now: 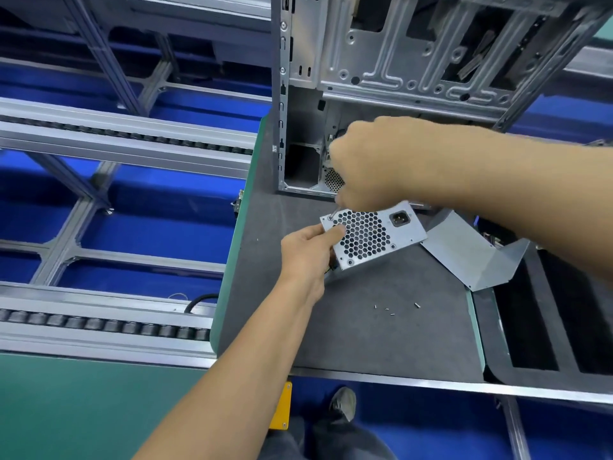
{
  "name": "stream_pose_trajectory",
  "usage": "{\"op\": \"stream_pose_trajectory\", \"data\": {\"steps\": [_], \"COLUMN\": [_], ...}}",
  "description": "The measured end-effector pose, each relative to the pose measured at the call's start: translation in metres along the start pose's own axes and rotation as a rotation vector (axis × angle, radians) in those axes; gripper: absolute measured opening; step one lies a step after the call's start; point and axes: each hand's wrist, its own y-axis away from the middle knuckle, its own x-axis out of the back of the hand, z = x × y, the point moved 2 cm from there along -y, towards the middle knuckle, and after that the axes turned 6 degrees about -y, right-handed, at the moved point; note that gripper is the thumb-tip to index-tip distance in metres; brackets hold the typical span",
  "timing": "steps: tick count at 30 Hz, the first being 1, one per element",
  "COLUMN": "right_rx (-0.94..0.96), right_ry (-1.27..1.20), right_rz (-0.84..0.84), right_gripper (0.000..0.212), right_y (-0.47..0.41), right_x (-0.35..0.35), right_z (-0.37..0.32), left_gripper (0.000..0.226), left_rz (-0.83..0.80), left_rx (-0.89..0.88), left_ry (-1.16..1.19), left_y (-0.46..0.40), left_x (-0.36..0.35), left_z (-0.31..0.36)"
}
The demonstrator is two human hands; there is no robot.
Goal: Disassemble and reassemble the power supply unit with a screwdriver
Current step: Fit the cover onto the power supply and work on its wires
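— Any room around the hands?

— Toward the person from the left hand, the grey tabletop lies open, save a few loose screws.

— And beyond the right hand?

— The computer case stands just behind it. Right of both hands the bent metal cover lies across the way, with a black foam tray past it.

The left hand reaches forward on a bare arm, its thumb lying flat on top and its fingers tucked underneath in a pinch. The right hand comes in from the right side, higher up, curled into a tight grip with its knuckles up and its bare arm stretched across.
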Motion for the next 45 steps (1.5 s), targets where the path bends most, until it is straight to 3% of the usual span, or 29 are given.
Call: {"op": "stream_pose_trajectory", "data": {"steps": [2,5,7,9,10,13,15,19,23,26,29,33,39,45], "right_rx": [-0.062,-0.063,0.000,0.151,0.217,0.313,0.236,-0.058,-0.136,-0.237,-0.508,-0.786,-0.874,-0.847], "right_ry": [-0.086,-0.127,-0.092,0.090,0.159,0.269,0.225,-0.171,-0.352,-0.481,-0.837,-1.151,-1.454,-1.352], "right_rz": [-0.080,-0.119,-0.039,0.086,0.137,0.132,0.119,0.082,0.035,0.251,0.493,0.282,0.259,0.281], "right_gripper": [0.021,0.028,0.025,0.010,0.013,0.046,0.049,0.035,0.043,0.059,0.070,0.047,0.034,0.029], "right_y": [-0.007,-0.002,0.005,0.011,0.014,0.020,0.018,0.001,0.013,0.042,0.077,0.111,0.114,0.090], "right_x": [0.002,-0.001,-0.004,-0.004,-0.002,0.000,-0.006,-0.005,-0.018,-0.042,-0.092,-0.213,-0.318,-0.347], "right_z": [0.005,0.015,0.016,0.010,0.006,-0.001,-0.002,0.007,0.033,0.067,0.103,0.100,0.050,0.029], "left_gripper": [0.003,0.003,0.004,0.006,0.005,0.003,0.004,0.005,0.006,0.009,0.013,0.012,0.010,0.016], "left_rz": [0.002,0.017,0.001,-0.016,-0.018,0.001,0.002,-0.001,-0.020,-0.035,-0.051,0.063,0.133,0.116], "left_rx": [-0.003,-0.016,-0.021,-0.026,-0.032,-0.051,-0.058,-0.047,-0.052,-0.058,-0.094,-0.151,-0.175,-0.183], "left_ry": [0.002,0.021,0.017,-0.002,-0.015,-0.048,-0.051,-0.035,-0.020,-0.027,-0.012,-0.028,-0.105,-0.169], "left_y": [0.002,0.001,0.000,-0.001,-0.002,-0.003,-0.005,-0.003,-0.007,-0.014,-0.014,-0.015,-0.018,-0.017], "left_x": [-0.002,-0.001,-0.001,0.000,0.000,0.001,0.000,0.000,0.003,0.007,0.008,0.009,0.007,0.007], "left_z": [-0.003,-0.002,-0.001,-0.002,-0.003,-0.003,-0.004,-0.003,0.003,0.004,0.002,0.004,0.007,0.004]}}
